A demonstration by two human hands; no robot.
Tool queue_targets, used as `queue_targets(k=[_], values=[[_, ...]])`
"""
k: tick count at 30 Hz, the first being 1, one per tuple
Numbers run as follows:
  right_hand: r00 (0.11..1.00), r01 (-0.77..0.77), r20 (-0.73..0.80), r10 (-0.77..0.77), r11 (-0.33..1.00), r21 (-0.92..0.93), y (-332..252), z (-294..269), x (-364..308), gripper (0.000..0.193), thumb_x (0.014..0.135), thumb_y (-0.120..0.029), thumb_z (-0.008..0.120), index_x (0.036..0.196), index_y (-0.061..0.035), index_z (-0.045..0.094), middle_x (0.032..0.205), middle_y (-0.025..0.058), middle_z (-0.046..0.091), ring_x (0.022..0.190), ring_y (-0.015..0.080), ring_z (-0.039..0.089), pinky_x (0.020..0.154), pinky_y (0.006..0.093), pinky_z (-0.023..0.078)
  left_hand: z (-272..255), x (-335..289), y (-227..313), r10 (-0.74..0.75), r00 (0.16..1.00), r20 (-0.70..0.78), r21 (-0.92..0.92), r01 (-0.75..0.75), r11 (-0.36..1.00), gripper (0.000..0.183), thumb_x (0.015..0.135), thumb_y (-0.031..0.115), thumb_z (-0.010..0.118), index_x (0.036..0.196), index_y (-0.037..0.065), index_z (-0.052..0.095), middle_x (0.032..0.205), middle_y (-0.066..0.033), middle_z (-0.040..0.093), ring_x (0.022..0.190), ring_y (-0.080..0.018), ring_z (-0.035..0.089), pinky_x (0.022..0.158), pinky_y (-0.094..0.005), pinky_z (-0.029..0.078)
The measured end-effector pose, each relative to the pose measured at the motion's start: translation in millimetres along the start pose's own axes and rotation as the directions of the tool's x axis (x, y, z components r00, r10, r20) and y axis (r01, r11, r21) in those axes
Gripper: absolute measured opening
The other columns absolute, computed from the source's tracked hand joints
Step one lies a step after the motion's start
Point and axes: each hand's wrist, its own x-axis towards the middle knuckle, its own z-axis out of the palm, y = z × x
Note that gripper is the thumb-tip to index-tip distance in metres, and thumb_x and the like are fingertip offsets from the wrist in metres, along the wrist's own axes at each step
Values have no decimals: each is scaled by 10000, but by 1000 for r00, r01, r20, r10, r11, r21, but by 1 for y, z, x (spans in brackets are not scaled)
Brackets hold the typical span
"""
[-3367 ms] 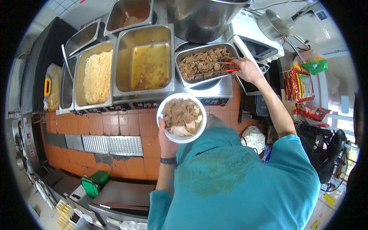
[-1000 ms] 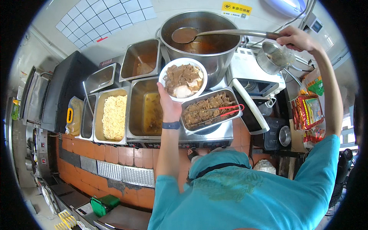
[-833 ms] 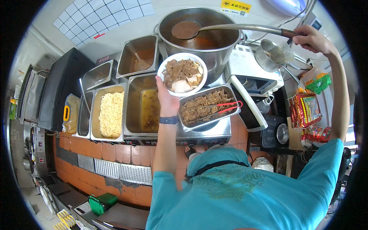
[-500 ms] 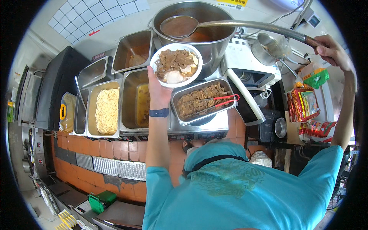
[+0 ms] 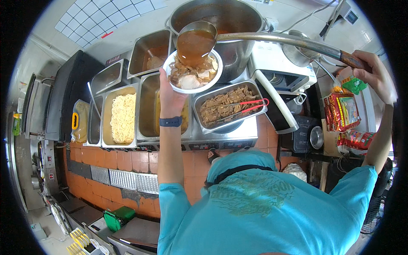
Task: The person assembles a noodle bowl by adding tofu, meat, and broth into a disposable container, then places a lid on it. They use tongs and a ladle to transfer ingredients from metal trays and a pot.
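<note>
My left hand point(image 5: 171, 95) is closed on the near left rim of a white bowl point(image 5: 199, 90). Sliced brown meat point(image 5: 205, 75) and a pale rounded piece lie in the bowl. With its fingers wrapped round the wooden handle end, my right hand point(image 5: 374, 73) holds a long metal ladle point(image 5: 272, 38). The ladle's cup is tipped over the bowl's far side, and brown broth point(image 5: 196, 47) runs from it onto the meat. Right behind the bowl stands a big steel stockpot point(image 5: 236, 19) with reddish broth inside.
Steel pans hold noodles point(image 5: 123, 118), yellowish liquid and reddish sauce point(image 5: 155, 57) on the left. At right sits a pan of sliced meat point(image 5: 231, 104) with red-handled tongs point(image 5: 250, 104). Farther right are a white appliance point(image 5: 272, 63), a small steel pot point(image 5: 299, 51) and red packages point(image 5: 341, 112).
The ladle's cup has come from over the stockpot toward me to above the bowl and tipped, so broth pours in. My right hand has moved slightly lower and nearer.
</note>
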Motion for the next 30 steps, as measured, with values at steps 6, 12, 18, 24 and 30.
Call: queue_targets(k=[6, 12, 18, 24, 30], values=[[995, 85, -54, -87, 996, -33, 0, 9, -12, 496, 926, -234, 672, 1334, -3, 510, 1152, 161, 600, 1048, 237, 614, 941, 370, 494, -2, -3, 3, 19, 1000, 21, 11, -19, 1000, 641, 1048, 542, 215, 1484, 91, 348, 1474, -142, 442, 1342, -327, 456, 1083, -509, 423], [973, 204, -79, -217, 968, -148, -11, 22, -21, 426, 901, -116, 663, 1292, 9, 547, 1122, 196, 633, 964, 272, 675, 878, 380, 558, -9, 3, 0, 8, 1000, 9, -27, -8, 1000, 641, 1046, 548, 226, 1472, 90, 367, 1471, -138, 447, 1338, -325, 460, 1079, -513, 425], [890, 259, -249, -383, 871, -417, -25, 34, -27, 351, 895, -29, 635, 1240, 4, 577, 1040, 182, 661, 905, 272, 691, 804, 369, 554, -13, 5, -12, 40, 998, -57, -42, -42, 998, 614, 1046, 537, 263, 1464, 105, 386, 1461, -116, 467, 1335, -306, 468, 1078, -485, 433], [991, 127, -53, -122, 986, 109, -6, 36, 1, 350, 923, -227, 653, 1153, 34, 608, 782, 102, 587, 685, 180, 546, 648, 328, 431, -20, 6, -20, 57, 994, -94, -46, -62, 997, 608, 1048, 528, 279, 1454, 90, 393, 1456, -109, 472, 1337, -284, 462, 1098, -453, 408], [985, 155, -75, -153, 988, 11, -18, 80, 83, 291, 905, -250, 658, 1029, 14, 653, 733, 109, 621, 694, 218, 612, 656, 347, 477, -26, 7, -31, 119, 990, -74, -54, -123, 991, 600, 1057, 512, 260, 1460, 84, 382, 1462, -114, 463, 1342, -286, 453, 1118, -437, 382]])
